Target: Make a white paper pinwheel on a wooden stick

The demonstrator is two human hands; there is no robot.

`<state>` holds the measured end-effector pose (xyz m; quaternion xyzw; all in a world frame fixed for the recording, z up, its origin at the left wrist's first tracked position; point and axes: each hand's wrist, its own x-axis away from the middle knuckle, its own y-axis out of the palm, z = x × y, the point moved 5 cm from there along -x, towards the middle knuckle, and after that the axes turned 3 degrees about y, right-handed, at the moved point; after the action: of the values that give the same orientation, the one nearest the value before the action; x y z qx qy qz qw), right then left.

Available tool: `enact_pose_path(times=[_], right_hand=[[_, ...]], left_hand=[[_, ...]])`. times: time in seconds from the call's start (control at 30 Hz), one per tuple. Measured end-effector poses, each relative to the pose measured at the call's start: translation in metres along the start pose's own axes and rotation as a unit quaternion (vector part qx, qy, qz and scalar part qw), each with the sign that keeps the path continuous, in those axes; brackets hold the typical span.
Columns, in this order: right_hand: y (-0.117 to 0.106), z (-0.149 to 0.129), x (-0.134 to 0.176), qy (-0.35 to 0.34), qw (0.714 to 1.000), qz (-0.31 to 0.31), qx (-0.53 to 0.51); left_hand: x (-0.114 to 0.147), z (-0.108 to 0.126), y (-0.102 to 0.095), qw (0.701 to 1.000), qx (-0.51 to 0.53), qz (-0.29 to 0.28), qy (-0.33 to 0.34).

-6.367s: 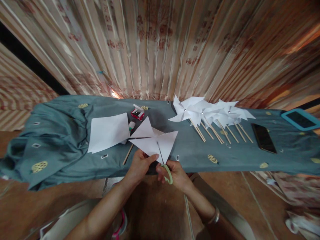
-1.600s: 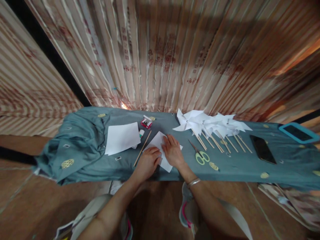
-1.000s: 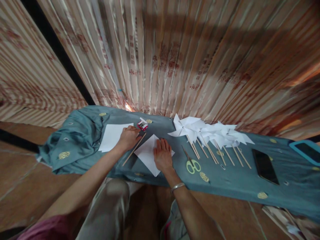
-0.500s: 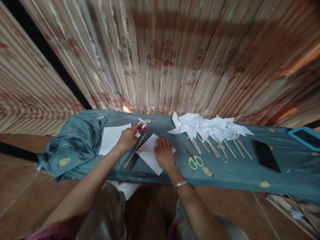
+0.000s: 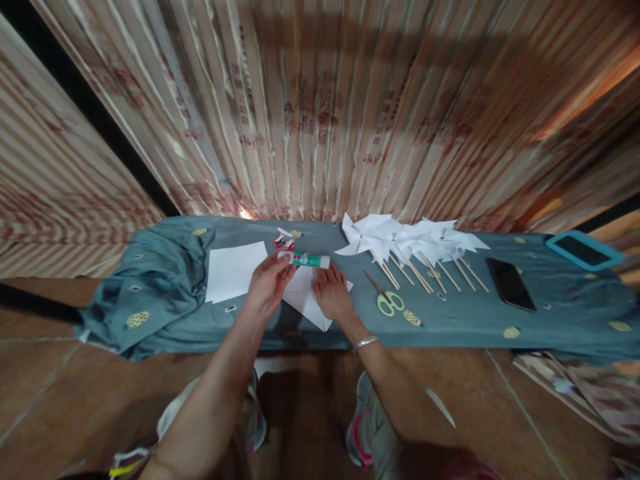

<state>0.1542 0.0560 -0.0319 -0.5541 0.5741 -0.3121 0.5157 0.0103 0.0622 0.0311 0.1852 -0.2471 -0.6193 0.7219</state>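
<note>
My left hand (image 5: 270, 283) is closed around one end of a green and white glue stick (image 5: 311, 261), held level above the cloth. The glue stick's other end reaches over to the fingertips of my right hand (image 5: 332, 292); whether they touch it I cannot tell. My right hand lies with fingers stretched out on a folded white paper square (image 5: 309, 303). Part of that paper is covered by both hands and the glue stick. Just behind the glue stick sits a small red and white stapler-like thing (image 5: 284, 240).
White paper (image 5: 235, 272) lies at the left. Green-handled scissors (image 5: 389, 301) are right of my right hand. Several white paper pinwheels (image 5: 420, 241) on wooden sticks lie behind them. Farther right are a black phone (image 5: 512, 285) and a blue-framed device (image 5: 584, 251). A patterned curtain (image 5: 320, 120) hangs behind the cloth-covered table (image 5: 450, 330).
My left hand has picked up the glue stick and brought it right, over the folded paper. The wooden stick beside the paper is now hidden. My right hand stays on the paper.
</note>
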Motion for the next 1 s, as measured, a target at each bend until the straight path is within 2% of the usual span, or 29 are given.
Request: enact_pose_path(times=[0.13,0.27,0.37,0.57,0.67,0.7,0.73,0.87,1.0], right_hand=[[0.001,0.009,-0.003,-0.006,0.997,0.028,-0.071],[0.003,0.022,-0.01,-0.023,0.989,0.061,-0.136],[0.004,0.023,-0.012,-0.011,0.989,0.064,-0.134],[-0.006,0.002,-0.005,-0.017,0.994,0.054,-0.089],[-0.018,0.007,-0.004,0.023,0.979,0.043,-0.197],[-0.021,0.011,-0.004,0.05,0.959,0.03,-0.277],[-0.023,0.015,-0.003,0.077,0.927,0.008,-0.367],[-0.027,0.021,0.002,0.145,0.751,-0.083,-0.639],[-0.027,0.027,0.006,0.216,0.585,-0.062,-0.78]], left_hand=[[-0.002,-0.013,-0.012,0.995,0.05,0.038,-0.071],[-0.003,-0.019,-0.019,0.992,0.049,0.043,-0.109],[-0.003,-0.022,-0.018,0.991,0.05,0.038,-0.121],[-0.004,-0.033,-0.012,0.989,0.062,0.041,-0.128],[-0.003,-0.043,-0.01,0.988,0.061,0.029,-0.137],[-0.002,-0.046,-0.008,0.988,0.06,0.025,-0.14],[-0.002,-0.049,-0.007,0.988,0.058,0.021,-0.143],[0.0,-0.059,0.0,0.987,0.05,-0.002,-0.152],[0.004,-0.065,0.008,0.988,0.032,-0.041,-0.144]])
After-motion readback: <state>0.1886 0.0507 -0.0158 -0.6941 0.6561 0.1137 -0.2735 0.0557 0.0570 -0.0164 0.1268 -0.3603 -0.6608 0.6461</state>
